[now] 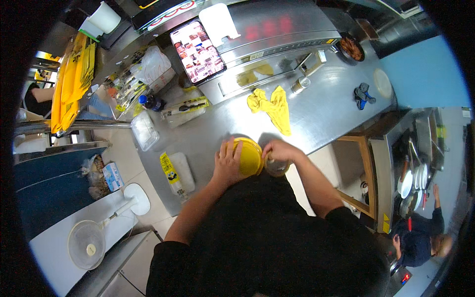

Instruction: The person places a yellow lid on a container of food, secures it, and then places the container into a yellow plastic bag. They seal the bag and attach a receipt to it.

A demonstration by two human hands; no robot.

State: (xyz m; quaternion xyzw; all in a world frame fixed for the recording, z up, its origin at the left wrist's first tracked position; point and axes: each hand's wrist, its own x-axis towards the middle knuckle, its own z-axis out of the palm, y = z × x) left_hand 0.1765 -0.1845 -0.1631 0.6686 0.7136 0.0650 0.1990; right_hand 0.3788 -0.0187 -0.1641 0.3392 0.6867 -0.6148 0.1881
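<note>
At the front edge of the steel counter (315, 107), my left hand (227, 161) lies over a round yellow container (249, 157), fingers spread across its rim and side. Right beside it, my right hand (280, 151) grips a small, clear round container or lid (277, 169) by its upper edge; blur hides which it is. The two round things are close together, and I cannot tell whether they touch. A crumpled yellow cloth (272, 107) lies on the counter beyond my hands. What the yellow container holds cannot be made out.
A phone (198, 52) leans against a steel appliance (274, 29). A metal-topped shaker (301, 84) and a pan of food (350, 49) stand rightward. Leftward are a blue-capped bottle (151, 103), a clear plastic box (144, 130) and wrapped cutlery (171, 172). Another person (417, 237) is at far right.
</note>
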